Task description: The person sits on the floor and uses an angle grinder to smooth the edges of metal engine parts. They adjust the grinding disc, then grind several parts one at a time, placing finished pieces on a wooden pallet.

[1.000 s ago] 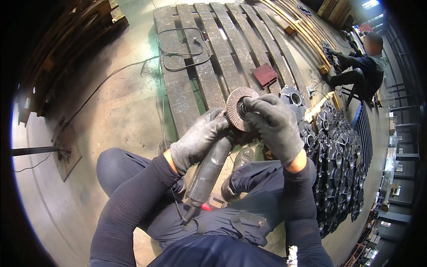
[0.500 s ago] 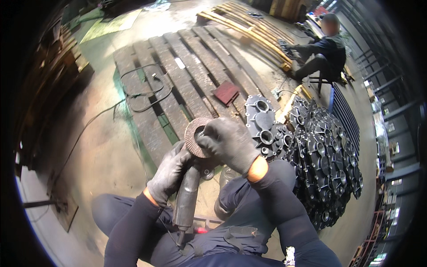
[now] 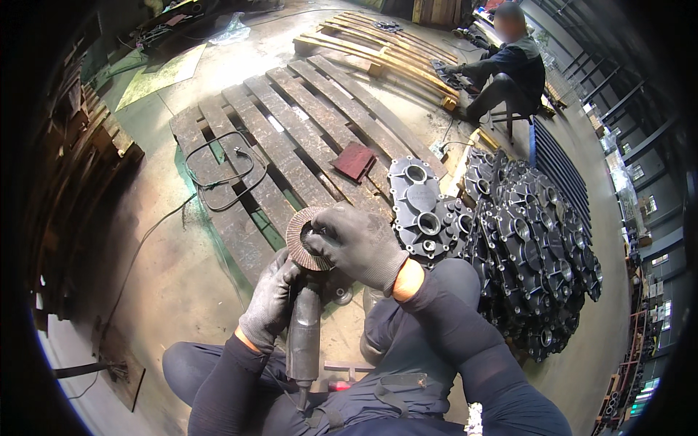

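An angle grinder (image 3: 303,336) with a dark grey body lies over my lap, its head pointing away from me. Mounted on that head is a brown flap disc (image 3: 297,237), face up. My gloved left hand (image 3: 270,294) is closed around the grinder near its head. My gloved right hand (image 3: 360,243) has its fingers bent at the disc's centre, covering the hub. Whether they pinch a small part there is hidden. Both gloves are grey with orange cuffs.
Before me lies a dark wooden pallet (image 3: 254,116) with a looped cable (image 3: 225,171) and a dark red block (image 3: 354,161). Black metal castings (image 3: 527,247) are heaped at my right. Another person (image 3: 512,69) sits beyond, by a yellowish pallet (image 3: 385,54). Stacked wood (image 3: 87,174) stands at left.
The whole view has shifted slightly. My right hand stays at the disc's centre with its fingers a little turned, and my left hand keeps hold of the grinder.
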Motion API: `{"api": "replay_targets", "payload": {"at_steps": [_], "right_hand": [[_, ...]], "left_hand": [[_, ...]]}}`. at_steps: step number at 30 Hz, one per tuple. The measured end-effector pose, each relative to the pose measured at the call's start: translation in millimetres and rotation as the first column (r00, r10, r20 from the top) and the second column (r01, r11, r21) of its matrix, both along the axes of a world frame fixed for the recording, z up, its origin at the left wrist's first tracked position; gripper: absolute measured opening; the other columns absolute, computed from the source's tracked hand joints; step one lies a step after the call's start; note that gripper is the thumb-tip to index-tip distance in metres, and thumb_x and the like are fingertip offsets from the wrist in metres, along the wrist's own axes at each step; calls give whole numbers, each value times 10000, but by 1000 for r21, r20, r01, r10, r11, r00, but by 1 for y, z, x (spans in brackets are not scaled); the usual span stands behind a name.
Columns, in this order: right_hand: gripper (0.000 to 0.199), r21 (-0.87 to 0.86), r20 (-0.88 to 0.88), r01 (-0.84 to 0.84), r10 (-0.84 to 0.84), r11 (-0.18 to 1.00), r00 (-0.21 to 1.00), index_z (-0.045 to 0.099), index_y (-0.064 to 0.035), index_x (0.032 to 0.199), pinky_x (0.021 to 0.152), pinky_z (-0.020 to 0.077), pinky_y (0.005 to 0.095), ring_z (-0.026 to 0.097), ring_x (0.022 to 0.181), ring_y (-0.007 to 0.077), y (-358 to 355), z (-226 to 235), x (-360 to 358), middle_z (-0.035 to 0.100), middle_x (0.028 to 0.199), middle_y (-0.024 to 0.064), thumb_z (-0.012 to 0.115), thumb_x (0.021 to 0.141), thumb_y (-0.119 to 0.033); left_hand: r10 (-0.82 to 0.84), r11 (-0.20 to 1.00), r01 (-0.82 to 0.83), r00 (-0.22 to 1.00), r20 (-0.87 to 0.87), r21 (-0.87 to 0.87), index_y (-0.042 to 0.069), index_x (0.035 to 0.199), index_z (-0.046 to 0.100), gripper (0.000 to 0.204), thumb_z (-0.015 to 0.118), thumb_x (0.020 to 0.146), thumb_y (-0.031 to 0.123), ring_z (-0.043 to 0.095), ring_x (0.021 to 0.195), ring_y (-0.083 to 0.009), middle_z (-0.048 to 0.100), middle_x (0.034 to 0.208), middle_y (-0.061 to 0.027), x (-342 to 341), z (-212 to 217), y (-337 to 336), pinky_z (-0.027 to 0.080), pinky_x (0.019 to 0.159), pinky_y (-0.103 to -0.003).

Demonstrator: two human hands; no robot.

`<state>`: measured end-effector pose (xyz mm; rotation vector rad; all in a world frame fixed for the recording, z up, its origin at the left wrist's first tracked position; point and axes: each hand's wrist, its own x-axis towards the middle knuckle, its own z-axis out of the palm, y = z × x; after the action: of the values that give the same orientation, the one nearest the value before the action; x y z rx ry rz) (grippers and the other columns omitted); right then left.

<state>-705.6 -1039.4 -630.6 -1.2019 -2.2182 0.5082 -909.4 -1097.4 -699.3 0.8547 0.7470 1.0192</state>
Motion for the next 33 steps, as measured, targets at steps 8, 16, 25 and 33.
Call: {"api": "replay_targets", "payload": {"at_steps": [8,16,25,33], "right_hand": [[252,5,108,-74,73,997,991,732,-84,1184,868,592,461,733,1013,386,-2,-1,4,713,1062,161,784,990,-235],[272,-30,215,1,5,1000,977,709,-108,1183,847,595,492,735,1033,378,-7,2,-10,721,1094,165,727,1014,-320],[236,37,-26,47,-46,998,999,752,-49,1014,749,578,441,726,828,322,-18,-17,-23,725,934,139,814,999,-276],[266,-43,-107,-116,111,992,988,791,-23,1194,840,604,392,769,941,308,-22,-9,-23,777,1025,163,793,929,-52]], "left_hand": [[-15,1000,15,1000,-20,20,9,1402,631,402,576,1134,303,657,1183,-161,693,1340,-85,-5,-4,-1,533,1062,-345],[4,992,7,996,84,-122,23,1511,569,470,658,1115,260,662,1227,-141,681,1404,-58,-12,-6,-5,545,1085,-334],[-30,981,79,964,264,-175,15,1564,514,555,676,1109,288,674,1265,-162,670,1448,-79,-33,-21,-17,558,1115,-351],[-47,966,105,970,240,-236,16,1556,520,551,685,1115,303,669,1274,-161,668,1451,-86,-42,-39,-17,554,1127,-350]]}}
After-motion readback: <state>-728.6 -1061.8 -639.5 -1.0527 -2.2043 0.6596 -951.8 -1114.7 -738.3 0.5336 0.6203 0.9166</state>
